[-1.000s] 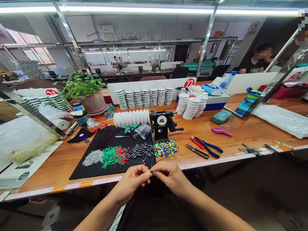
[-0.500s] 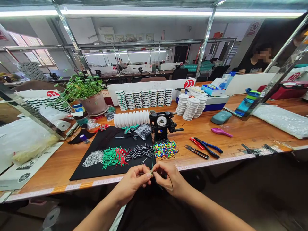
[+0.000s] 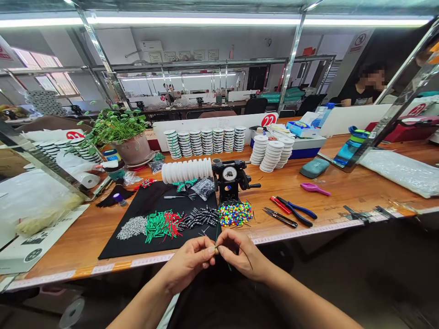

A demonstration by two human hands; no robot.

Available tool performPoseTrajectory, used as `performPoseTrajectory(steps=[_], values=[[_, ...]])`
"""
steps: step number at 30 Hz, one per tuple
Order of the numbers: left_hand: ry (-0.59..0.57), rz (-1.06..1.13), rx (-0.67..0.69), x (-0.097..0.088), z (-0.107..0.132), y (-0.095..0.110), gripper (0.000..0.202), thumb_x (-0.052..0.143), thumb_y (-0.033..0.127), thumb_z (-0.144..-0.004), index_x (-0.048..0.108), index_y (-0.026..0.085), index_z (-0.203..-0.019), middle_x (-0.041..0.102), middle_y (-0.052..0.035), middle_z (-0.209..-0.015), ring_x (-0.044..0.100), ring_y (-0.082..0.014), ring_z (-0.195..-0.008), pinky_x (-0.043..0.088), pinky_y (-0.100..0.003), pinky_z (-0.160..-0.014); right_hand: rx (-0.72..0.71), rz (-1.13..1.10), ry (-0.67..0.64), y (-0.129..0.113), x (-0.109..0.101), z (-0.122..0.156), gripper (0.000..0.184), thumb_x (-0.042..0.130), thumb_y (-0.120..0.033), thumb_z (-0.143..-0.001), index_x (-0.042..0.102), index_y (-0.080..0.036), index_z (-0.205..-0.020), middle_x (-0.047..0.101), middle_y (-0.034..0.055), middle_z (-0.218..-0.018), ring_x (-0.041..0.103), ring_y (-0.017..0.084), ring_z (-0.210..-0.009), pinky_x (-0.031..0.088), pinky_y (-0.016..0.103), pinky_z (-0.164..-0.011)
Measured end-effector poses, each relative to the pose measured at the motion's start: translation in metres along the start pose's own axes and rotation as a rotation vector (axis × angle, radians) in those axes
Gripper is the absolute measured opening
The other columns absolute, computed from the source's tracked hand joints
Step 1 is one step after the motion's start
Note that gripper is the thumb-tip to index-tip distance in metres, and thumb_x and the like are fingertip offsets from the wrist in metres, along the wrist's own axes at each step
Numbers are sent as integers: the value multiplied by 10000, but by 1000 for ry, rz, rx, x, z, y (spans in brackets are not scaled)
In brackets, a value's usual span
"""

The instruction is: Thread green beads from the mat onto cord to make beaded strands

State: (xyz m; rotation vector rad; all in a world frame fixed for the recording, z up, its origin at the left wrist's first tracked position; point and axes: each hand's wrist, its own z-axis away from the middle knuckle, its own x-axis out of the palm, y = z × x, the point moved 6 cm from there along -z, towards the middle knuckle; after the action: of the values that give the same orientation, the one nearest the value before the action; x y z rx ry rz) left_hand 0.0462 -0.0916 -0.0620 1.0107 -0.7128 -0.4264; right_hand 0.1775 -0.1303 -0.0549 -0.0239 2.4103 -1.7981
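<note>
My left hand [image 3: 190, 260] and my right hand [image 3: 242, 256] meet just in front of the table's near edge, fingertips pinched together on a small green piece [image 3: 216, 248] with a thin line [image 3: 216, 230] running up from it. A short green bit hangs below the right fingers. Right behind the hands, a black mat [image 3: 151, 219] carries piles of silver pieces [image 3: 132, 227], green and red tubes [image 3: 161, 224], black parts [image 3: 199, 216] and multicoloured beads [image 3: 236, 214].
A black hand-crank winder [image 3: 230, 179] and a row of white spools [image 3: 187, 170] stand behind the mat. Scissors [image 3: 279, 216], a red tool and blue-handled pliers [image 3: 297, 210] lie to the right. A potted plant [image 3: 125, 137] sits at the left. Another person [image 3: 363, 89] sits far right.
Both hands have stayed pinched together on the green piece, shifting slightly lower and toward me. The right fingers have closed in tighter on it.
</note>
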Motion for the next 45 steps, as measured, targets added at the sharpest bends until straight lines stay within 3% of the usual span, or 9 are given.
performPoseTrajectory(steps=[8,13,18,26,32,36,41,45], values=[[-7,50,-62,1,-1,0,366,932,391,-623,675,136,-673,571,3,-643,414,-81,-585,291,-191,-552,7,23,1,-1,-3,-1,191,599,-369,-932,627,-186,-882,571,-1,-734,484,147,-635,384,252,-570],[2,16,-53,1,-1,0,386,917,421,-638,653,139,-657,582,-3,-647,432,-88,-588,298,-204,-560,-18,106,18,-5,-4,-2,137,584,-304,-892,618,-184,-834,540,-18,-711,451,131,-614,355,244,-561],[5,36,-46,2,0,0,383,919,403,-639,636,147,-677,576,5,-657,431,-85,-599,309,-193,-568,31,60,12,3,-1,-1,113,581,-293,-871,595,-187,-833,505,-36,-683,407,120,-593,318,236,-540],[3,44,-29,1,-1,-1,355,895,364,-675,610,153,-693,554,15,-661,409,-83,-600,286,-192,-557,51,-37,2,8,-1,-2,186,596,-361,-912,594,-185,-852,524,-27,-705,437,125,-610,357,236,-565],[78,-135,109,-4,-1,5,324,820,395,-723,594,164,-700,531,22,-687,401,-101,-611,262,-223,-551,-153,231,80,-9,-12,6,152,611,-317,-979,689,-203,-1041,732,46,-947,658,202,-858,492,317,-770],[146,-312,168,-4,-1,9,308,761,399,-720,560,172,-667,503,27,-687,423,-118,-621,300,-245,-587,-359,408,170,-20,-18,13,178,575,-317,-1036,720,-215,-1022,758,41,-882,677,203,-807,493,346,-776],[223,-589,309,-3,2,19,201,642,312,-768,544,183,-649,472,19,-715,442,-139,-666,347,-255,-612,-607,682,135,-31,-17,14,194,484,-192,-1069,674,-155,-1062,750,74,-859,680,197,-770,515,360,-804],[289,-943,469,5,11,28,148,542,141,-811,531,196,-674,490,3,-815,482,-129,-663,390,-243,-577,-642,823,96,-37,-18,6,217,459,-152,-1064,668,-168,-1009,748,82,-914,672,206,-812,502,374,-822]])
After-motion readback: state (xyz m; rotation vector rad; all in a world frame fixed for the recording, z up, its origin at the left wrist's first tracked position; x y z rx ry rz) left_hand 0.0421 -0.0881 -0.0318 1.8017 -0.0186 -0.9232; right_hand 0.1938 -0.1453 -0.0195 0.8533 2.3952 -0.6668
